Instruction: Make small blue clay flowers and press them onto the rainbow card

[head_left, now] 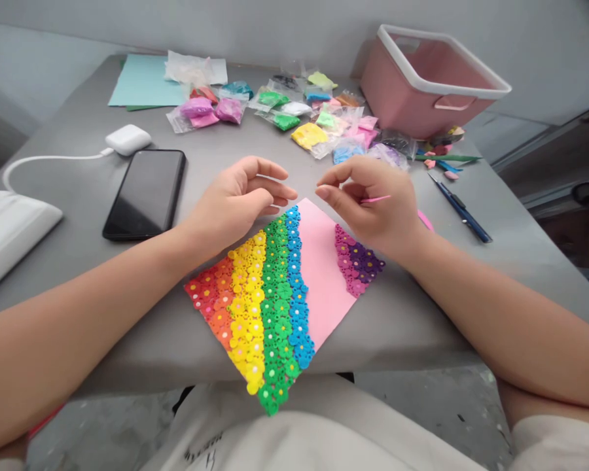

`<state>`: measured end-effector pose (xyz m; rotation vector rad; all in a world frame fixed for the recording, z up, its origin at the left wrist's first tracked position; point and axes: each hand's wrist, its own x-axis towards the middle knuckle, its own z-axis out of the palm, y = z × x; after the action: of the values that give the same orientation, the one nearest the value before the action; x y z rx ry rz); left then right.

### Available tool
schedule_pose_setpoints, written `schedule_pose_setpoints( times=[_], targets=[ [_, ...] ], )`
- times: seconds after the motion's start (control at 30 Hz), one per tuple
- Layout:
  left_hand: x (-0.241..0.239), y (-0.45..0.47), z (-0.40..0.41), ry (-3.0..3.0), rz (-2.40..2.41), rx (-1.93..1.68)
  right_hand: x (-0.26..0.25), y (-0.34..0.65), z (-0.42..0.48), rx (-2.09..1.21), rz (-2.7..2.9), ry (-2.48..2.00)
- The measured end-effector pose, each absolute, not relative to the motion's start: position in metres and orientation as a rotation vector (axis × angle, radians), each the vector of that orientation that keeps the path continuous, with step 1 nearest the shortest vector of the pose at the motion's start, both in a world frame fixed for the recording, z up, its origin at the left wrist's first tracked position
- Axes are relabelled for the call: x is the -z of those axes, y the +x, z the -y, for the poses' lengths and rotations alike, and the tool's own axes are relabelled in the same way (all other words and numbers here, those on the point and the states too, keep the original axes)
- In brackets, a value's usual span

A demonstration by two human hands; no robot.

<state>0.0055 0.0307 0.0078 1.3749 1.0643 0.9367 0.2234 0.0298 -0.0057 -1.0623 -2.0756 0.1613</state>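
A pink sheet [321, 275] lies cornerwise at the table's front edge, its near corner jutting over. Bands of small clay flowers cover part of it: red, orange, yellow, green and blue on the left, magenta and purple at the right corner. A bare pink strip runs between. Over its far left side, my left hand [248, 190] is held with fingers apart and nothing in it. My right hand [373, 199] is closed around a thin pink clay tool [426, 220], above the sheet's right side. Its thumb and index fingertips are close together; anything tiny between them cannot be made out.
Bags of coloured clay [309, 135] lie along the back beside a pink bin [397, 91]. A blue craft knife [461, 208] and clay scraps [444, 160] are at right. Leftward are a phone [144, 194], a white earbud case [127, 139] and a cabled white block [17, 229].
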Motion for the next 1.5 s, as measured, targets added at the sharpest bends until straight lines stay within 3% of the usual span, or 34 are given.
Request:
schedule_pose_setpoints(
  times=[0.4,1.2,1.5],
  targets=[
    [0.007,0.002,-0.039,1.598,-0.959,-0.757,0.017,0.227,-0.045,-0.123,2.271,-0.969],
    [0.009,0.002,-0.039,1.647,-1.009,-0.747,0.026,0.231,-0.051,-0.165,2.410,-0.861],
    [0.016,0.001,-0.043,1.575,-0.969,-0.824,0.024,0.229,-0.042,-0.113,2.568,-1.075]
  ],
)
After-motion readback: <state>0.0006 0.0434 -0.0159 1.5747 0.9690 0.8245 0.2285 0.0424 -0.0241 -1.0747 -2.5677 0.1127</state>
